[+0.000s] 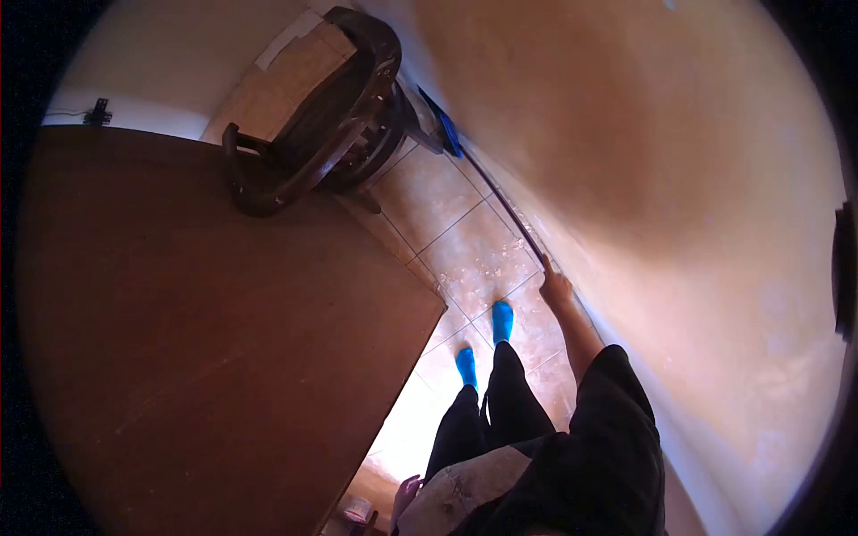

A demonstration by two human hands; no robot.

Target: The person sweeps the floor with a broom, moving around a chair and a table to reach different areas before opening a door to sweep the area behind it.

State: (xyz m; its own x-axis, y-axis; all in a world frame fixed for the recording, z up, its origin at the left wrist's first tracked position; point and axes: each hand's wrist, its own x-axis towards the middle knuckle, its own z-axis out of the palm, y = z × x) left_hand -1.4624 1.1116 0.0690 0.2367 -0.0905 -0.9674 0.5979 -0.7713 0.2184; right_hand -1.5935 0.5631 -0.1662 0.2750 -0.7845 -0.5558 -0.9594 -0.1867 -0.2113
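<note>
My right hand (556, 288) is closed around the dark handle of a broom (503, 198). The handle slants away along the foot of the wall, and its blue head (450, 134) rests low by the wall, beside the legs of a wooden chair. Pale crumbs or scraps (487, 266) lie scattered on the tiles between my feet and the broom head. Only a small part of my left hand (408, 489) shows, low beside my body. Its fingers are mostly hidden, and I cannot make out anything in it.
A large brown table (223, 330) fills the left side, its corner close to my legs. The dark curved-arm chair (357, 134) stands ahead at its far end. On the right is a beige wall (697, 223). Tiled floor (447, 210) runs between. A pinkish-white container (357, 509) sits low behind the table.
</note>
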